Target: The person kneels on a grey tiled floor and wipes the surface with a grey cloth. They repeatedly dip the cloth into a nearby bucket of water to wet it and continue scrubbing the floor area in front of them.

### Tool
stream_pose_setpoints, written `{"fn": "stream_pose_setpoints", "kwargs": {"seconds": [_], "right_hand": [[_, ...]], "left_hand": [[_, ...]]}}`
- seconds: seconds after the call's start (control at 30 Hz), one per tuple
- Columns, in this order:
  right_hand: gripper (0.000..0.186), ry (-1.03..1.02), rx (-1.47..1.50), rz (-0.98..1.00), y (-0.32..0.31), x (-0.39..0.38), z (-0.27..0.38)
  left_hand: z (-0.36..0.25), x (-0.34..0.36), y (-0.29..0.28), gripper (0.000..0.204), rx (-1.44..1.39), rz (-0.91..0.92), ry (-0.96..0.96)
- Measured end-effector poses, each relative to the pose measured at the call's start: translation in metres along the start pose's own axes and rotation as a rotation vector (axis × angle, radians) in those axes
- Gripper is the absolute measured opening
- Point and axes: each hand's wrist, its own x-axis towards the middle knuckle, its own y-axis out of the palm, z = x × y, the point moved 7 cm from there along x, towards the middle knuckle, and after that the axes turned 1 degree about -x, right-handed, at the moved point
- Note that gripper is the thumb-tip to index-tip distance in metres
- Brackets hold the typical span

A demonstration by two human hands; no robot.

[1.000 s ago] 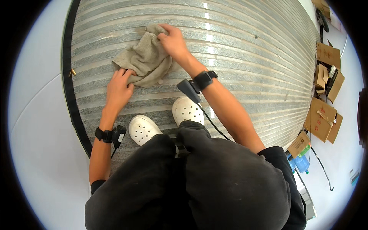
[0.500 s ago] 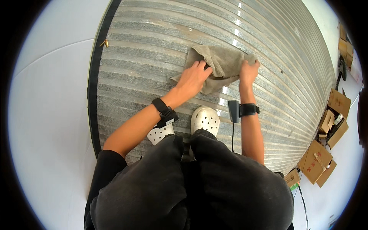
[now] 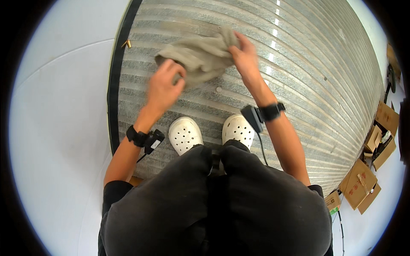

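A grey-brown cloth, crumpled and slightly smeared by motion, spans both my hands over a ridged grey floor. My left hand has its fingers curled at the cloth's lower left edge; part of their grip is hidden. At the upper right corner, the fingers of my right hand pinch a bunched end of the fabric. Each wrist wears a black strap with a small dark box and a cable.
My white clogs stand just below the cloth. Small brass-coloured pieces lie by the dark strip along the floor's left edge. Beyond the right edge are several opened cardboard boxes on a white surface.
Both hands have moved left and the cloth with them, its right end now raised farther up the view. A small round spot on the floor now shows below the cloth. My left foot has shifted.
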Motion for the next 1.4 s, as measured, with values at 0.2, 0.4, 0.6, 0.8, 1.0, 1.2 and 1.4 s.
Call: {"fn": "stream_pose_setpoints", "kwargs": {"seconds": [0.2,0.4,0.6,0.8,1.0,1.2,1.4], "right_hand": [[0.066,-0.164,-0.582,0.014,-0.058,-0.098,0.025],[0.093,-0.170,-0.744,0.341,-0.039,-0.133,0.000],[0.096,-0.315,-0.782,0.505,0.006,-0.114,-0.006],[0.087,-0.558,-0.678,0.425,0.055,-0.077,0.018],[0.068,-0.631,-0.583,-0.028,0.054,-0.033,0.077],[0.067,-0.635,-0.534,0.067,0.024,-0.058,0.109],[0.067,-0.538,-0.520,0.658,0.066,-0.125,0.029]], "left_hand": [[-0.065,-0.048,0.072,0.017,0.050,0.476,0.353],[-0.052,-0.073,0.102,0.036,0.172,0.581,0.327],[-0.041,-0.065,0.088,0.048,0.147,0.499,0.270],[0.001,-0.033,0.041,0.044,0.282,0.214,0.170],[-0.008,0.023,-0.078,0.029,0.326,-0.293,0.252],[-0.032,-0.004,-0.075,0.024,0.199,-0.182,0.295],[0.003,-0.097,-0.003,0.036,0.197,0.445,-0.011]]}}
